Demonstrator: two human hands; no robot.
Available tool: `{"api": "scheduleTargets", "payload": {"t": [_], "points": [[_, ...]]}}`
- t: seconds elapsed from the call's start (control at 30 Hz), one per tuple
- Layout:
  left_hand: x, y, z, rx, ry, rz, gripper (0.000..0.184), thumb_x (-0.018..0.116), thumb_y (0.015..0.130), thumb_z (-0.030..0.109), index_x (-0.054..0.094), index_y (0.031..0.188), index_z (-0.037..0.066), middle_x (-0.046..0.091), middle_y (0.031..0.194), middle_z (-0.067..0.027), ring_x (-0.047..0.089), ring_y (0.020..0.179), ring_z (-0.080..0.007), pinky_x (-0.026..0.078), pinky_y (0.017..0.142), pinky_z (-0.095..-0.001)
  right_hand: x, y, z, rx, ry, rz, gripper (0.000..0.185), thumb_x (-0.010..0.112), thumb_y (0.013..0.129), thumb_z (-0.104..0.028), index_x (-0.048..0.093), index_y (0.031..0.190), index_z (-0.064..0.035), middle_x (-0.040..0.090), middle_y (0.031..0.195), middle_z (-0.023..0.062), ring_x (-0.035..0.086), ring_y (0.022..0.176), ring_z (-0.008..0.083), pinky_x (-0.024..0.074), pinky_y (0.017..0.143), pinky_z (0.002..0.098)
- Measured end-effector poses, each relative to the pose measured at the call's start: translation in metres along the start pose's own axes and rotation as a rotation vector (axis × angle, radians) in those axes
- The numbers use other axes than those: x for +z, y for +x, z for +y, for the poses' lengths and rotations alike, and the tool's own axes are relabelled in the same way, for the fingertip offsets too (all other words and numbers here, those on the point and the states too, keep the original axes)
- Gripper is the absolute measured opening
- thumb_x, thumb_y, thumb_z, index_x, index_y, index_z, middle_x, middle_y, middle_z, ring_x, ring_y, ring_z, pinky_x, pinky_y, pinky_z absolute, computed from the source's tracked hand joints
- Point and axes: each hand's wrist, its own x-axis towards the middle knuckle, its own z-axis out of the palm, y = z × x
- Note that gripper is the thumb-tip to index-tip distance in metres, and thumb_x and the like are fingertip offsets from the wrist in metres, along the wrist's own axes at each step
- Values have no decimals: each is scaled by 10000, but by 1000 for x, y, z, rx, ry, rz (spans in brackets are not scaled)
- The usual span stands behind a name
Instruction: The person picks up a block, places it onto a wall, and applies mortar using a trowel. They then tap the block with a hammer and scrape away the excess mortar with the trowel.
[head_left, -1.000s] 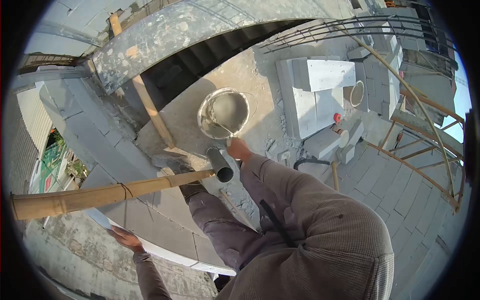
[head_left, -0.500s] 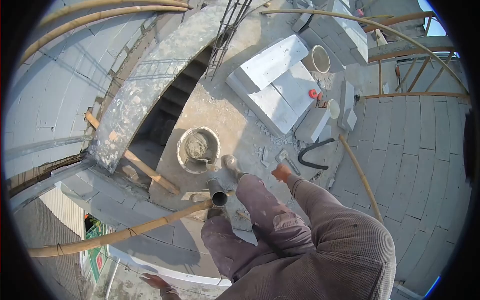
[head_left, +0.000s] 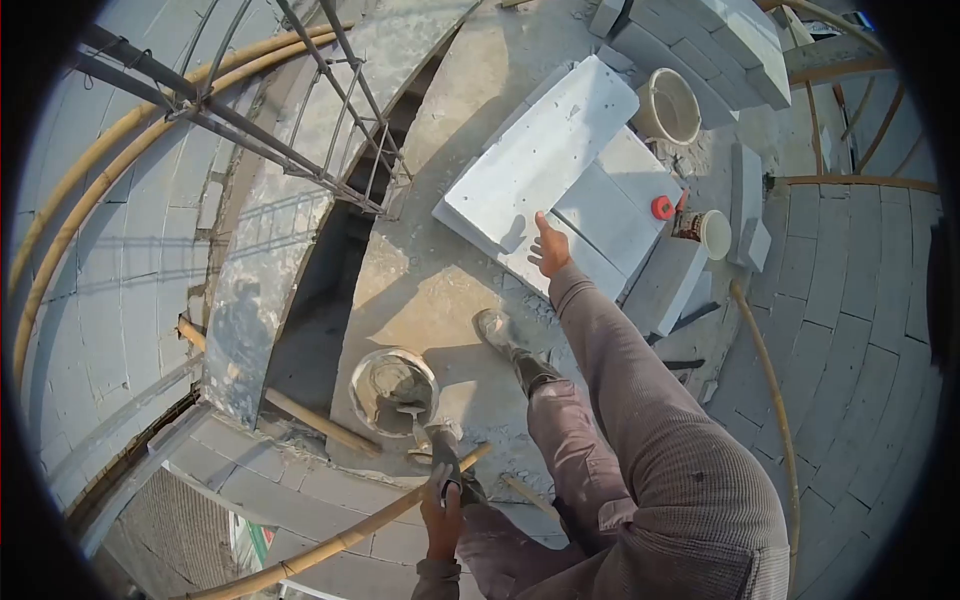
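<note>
My left hand (head_left: 440,515) is closed around the upper end of a dark grey pipe (head_left: 444,452) standing by my foot, though its fingers are partly hidden. Just beyond the pipe, a bucket (head_left: 354,388) holds grey mortar, with a trowel (head_left: 411,409) resting in it. My right hand (head_left: 548,250) reaches forward, fingers apart and holding nothing, over the edge of the white lightweight blocks (head_left: 540,140). Its shadow falls on the top block. A red tape measure (head_left: 662,207) lies on the blocks to the right, beside a small white tub (head_left: 714,235).
A steel rebar cage (head_left: 300,160) rises at the left, near a long dark gap (head_left: 330,300) in the floor. A bamboo pole (head_left: 350,535) crosses low in front of my legs. Another pale bucket (head_left: 668,106) stands behind the blocks. Block walls (head_left: 840,330) flank both sides.
My left hand has come up from the lower left to the pipe. The right hand has moved forward over the blocks. My view and stance have shifted, bringing the rebar cage closer.
</note>
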Motion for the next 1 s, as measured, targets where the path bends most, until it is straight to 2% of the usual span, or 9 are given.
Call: {"api": "scheduleTargets", "payload": {"t": [0.07, 0.2, 0.37, 0.5, 0.6, 0.73, 0.8, 0.93, 1.0], "points": [[41, 118, 48, 149, 223, -57, 536, 594, 992, 169, 479, 1448, -90, 589, 1400, -280, 556, 1340, -359, 407, 1129, -416, 27, 27, -12, -6, 14, 219, 987, 695, 904, -628, 362, 1476, 105, 422, 1495, 278, 420, 1404, 430, 380, 1085, 679], [100, 388, 103, 540, 429, 29, 841, 675, 980, 328, 229, 1597, -29, 338, 1596, -305, 333, 1488, -448, 290, 1219, -487, 37, 48, 0, -4, 83, 188, 976, 639, 965, -586, 292, 1515, 141, 399, 1546, 296, 430, 1411, 426, 382, 1123, 586], [143, 537, 167, 311, 463, 49, 921, 641, 958, 566, 334, 1546, -72, 401, 1547, -336, 377, 1463, -446, 314, 1203, -467, 42, 37, -7, -28, 96, 173, 967, 618, 984, -571, 282, 1512, 166, 386, 1555, 313, 418, 1426, 409, 361, 1157, 522], [162, 500, 168, 223, 601, 32, 933, 685, 898, 604, 476, 1434, -130, 503, 1453, -361, 473, 1386, -470, 381, 1156, -472, 13, 38, 9, 17, 112, 200, 971, 630, 973, -586, 307, 1509, 157, 436, 1522, 296, 459, 1394, 400, 382, 1146, 493], [194, 420, 152, 214, 429, -11, 765, 760, 875, 473, 594, 1315, -130, 549, 1404, -352, 542, 1308, -469, 450, 1084, -470, -57, -23, -17, -32, 34, 96, 1050, 667, 921, -649, 320, 1512, 148, 493, 1475, 255, 523, 1327, 358, 424, 1113, 431], [256, 277, 152, 473, 182, 97, 499, 781, 901, 243, 639, 1258, -76, 592, 1178, -212, 585, 1161, -359, 507, 975, -436, -166, -117, -72, -6, -257, 72, 876, 761, 886, -541, 548, 1280, 212, 680, 1153, 234, 697, 987, 268, 551, 872, 361], [283, 214, 187, 137, -276, 91, 468, 764, 922, 209, 620, 1278, -58, 606, 1227, -183, 605, 1159, -270, 534, 894, -377, -203, -167, -109, 49, -348, 57, 784, 778, 890, -493, 613, 1200, 208, 721, 1033, 207, 722, 865, 253, 574, 783, 342], [287, 123, 253, 65, -477, -34, 440, 736, 952, 164, 595, 1310, -49, 622, 1199, -134, 605, 1051, -167, 518, 829, -289, -210, -291, -198, 34, -613, 148, 738, 778, 899, -493, 657, 1120, 201, 730, 934, 197, 729, 807, 251, 581, 704, 344], [256, 64, 329, -370, -500, -177, 507, 740, 931, 162, 539, 1345, -50, 655, 1158, -167, 649, 1017, -191, 531, 803, -315, -198, -357, -255, 240, -723, 142, 753, 793, 885, -514, 666, 1093, 199, 732, 916, 210, 742, 835, 269, 587, 659, 367]]}}
